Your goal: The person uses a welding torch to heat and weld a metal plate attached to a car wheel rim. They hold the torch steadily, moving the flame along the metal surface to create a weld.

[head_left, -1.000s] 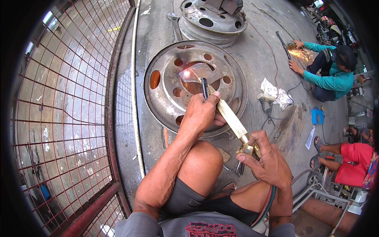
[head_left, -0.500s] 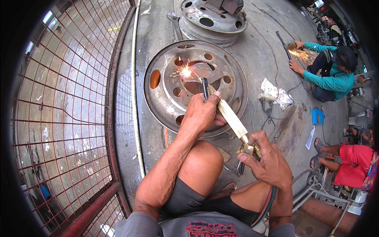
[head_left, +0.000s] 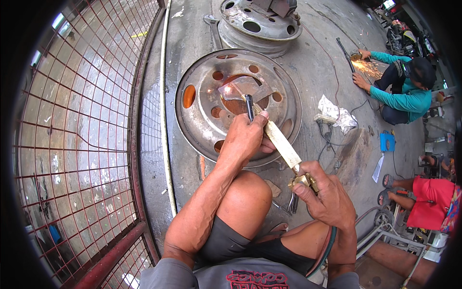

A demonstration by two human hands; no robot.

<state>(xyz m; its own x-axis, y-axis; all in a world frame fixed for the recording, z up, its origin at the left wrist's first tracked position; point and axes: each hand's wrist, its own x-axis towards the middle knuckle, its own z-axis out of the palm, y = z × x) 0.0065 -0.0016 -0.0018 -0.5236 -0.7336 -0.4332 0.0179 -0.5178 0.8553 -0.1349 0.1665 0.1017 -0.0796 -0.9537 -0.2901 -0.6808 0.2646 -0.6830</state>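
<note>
A gas torch with a pale flat-sided handle slants across the middle of the view. My left hand is closed round its front part, with a black tube-like thing sticking up beside the thumb. At the torch's rear end, my right hand grips the brass valves. A small bright glow shows at the far end, over the centre hole of a worn steel wheel rim. That rim lies flat in front of my knees.
A second wheel rim lies beyond, an adjustable wrench beside it. Red wire mesh stands left. At right, a person in teal sleeves makes sparks with a grinder; a white cloth, cables and a blue case lie nearer.
The spray of sparks at the torch's tip has shrunk to a small glow. My right hand's fingers have shifted slightly over the valves; my left hand stays in place.
</note>
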